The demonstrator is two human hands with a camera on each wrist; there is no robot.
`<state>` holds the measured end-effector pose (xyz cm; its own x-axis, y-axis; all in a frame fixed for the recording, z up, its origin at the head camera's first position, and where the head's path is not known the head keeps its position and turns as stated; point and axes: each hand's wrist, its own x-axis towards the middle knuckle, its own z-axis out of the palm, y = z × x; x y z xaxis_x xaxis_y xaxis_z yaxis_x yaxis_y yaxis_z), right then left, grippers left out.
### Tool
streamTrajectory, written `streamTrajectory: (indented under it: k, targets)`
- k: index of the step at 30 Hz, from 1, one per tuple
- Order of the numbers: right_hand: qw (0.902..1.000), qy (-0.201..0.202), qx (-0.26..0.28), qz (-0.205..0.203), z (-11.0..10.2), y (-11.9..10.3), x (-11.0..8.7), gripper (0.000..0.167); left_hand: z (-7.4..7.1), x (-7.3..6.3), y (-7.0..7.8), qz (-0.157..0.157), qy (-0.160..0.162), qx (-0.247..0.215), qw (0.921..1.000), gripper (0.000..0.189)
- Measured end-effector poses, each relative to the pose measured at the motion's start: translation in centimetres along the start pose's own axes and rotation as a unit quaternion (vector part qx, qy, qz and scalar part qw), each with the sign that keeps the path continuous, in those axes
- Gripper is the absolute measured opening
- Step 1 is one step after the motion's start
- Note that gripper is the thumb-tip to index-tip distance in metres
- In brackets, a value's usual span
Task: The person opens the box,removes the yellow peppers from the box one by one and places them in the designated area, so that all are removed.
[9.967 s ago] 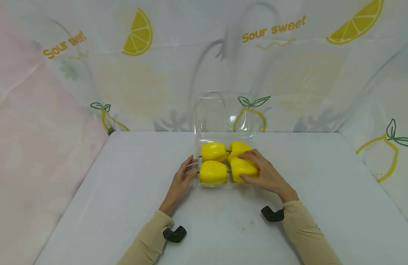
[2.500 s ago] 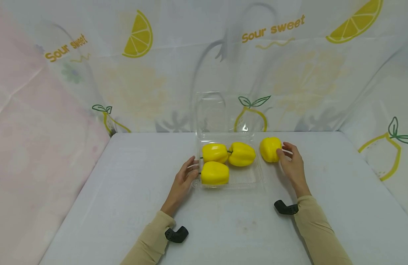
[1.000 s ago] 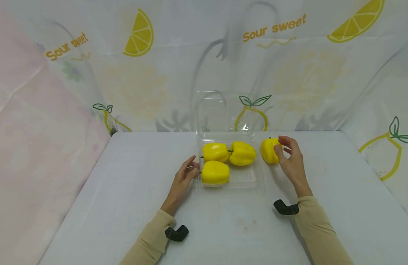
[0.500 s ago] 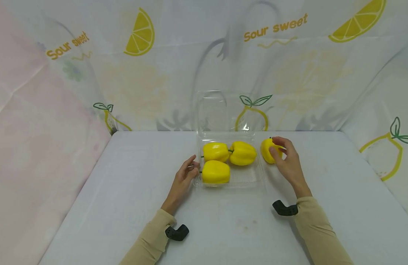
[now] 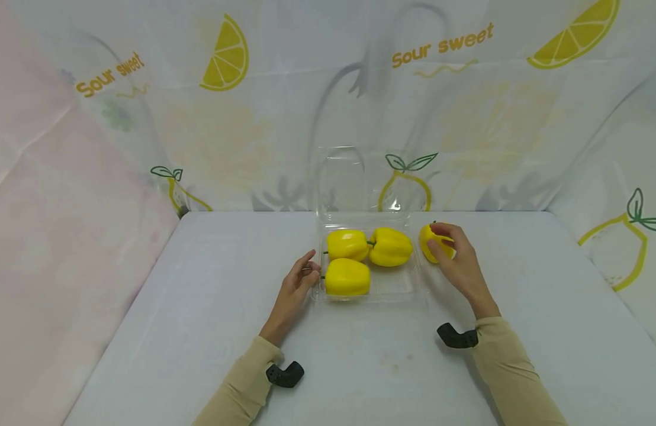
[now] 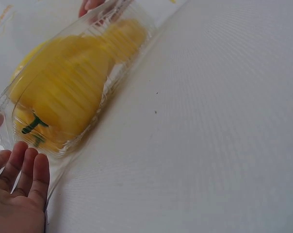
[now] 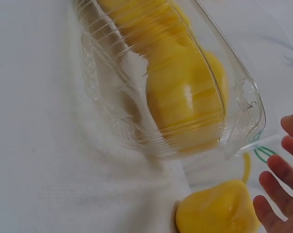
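Note:
A clear plastic clamshell container (image 5: 394, 290) stands with its lid raised at the back. Inside it are three yellow bell peppers: one front left (image 5: 347, 277), one back left (image 5: 347, 244) and one back right (image 5: 391, 247). The front-right spot in it holds no pepper. My left hand (image 5: 292, 293) rests against the container's left side, fingers loosely extended. A further yellow bell pepper (image 5: 427, 242) sits on the table right of the container, partly hidden in the head view behind my right hand (image 5: 461, 260). In the right wrist view the right fingers (image 7: 277, 191) are spread near that pepper, holding nothing.
A white-covered table (image 5: 227, 266) lies under everything. A printed cloth backdrop (image 5: 285, 118) rises behind its far edge, with more cloth at both sides. Each sleeved wrist carries a black device, one at the left (image 5: 285, 374) and one at the right (image 5: 457, 336).
The front-right pepper went from the container to the table on the right, and my right hand let go. Lately that hand has drifted slightly left, in front of the pepper. The left hand stays put.

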<state>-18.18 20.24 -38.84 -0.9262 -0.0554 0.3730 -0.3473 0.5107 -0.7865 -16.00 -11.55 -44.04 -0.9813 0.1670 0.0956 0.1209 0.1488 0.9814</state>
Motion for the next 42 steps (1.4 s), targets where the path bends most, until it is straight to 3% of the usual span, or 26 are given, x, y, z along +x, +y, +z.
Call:
streamTrajectory:
  k: [8, 15, 22, 28, 42]
  targets:
    - [0.9996, -0.011, 0.008, -0.024, 0.7, 0.6, 0.2, 0.032, -0.1, 0.1, 0.3, -0.007, 0.002, 0.015, 0.9999, 0.049]
    - [0.9986, -0.043, 0.029, -0.007, 1.8, 3.4, 0.7, 0.034, -0.2, 1.0, -2.8, 0.004, 0.02, 0.005, 0.9998, 0.049]
    - [0.9972, -0.065, 0.033, -0.017, 2.4, 3.0, 0.6, 0.036, -0.3, 1.0, -3.2, 0.026, 0.022, 0.014, 0.9993, 0.049]
    - [0.9962, -0.071, 0.032, -0.039, 3.0, 2.8, 0.6, 0.039, -0.3, 1.0, -3.1, 0.016, 0.024, 0.004, 0.9996, 0.048]
    - [0.9925, -0.049, -0.037, -0.106, 4.5, 1.7, -0.1, 0.048, 0.1, 0.9, -3.1, 0.015, 0.02, 0.001, 0.9997, 0.048]
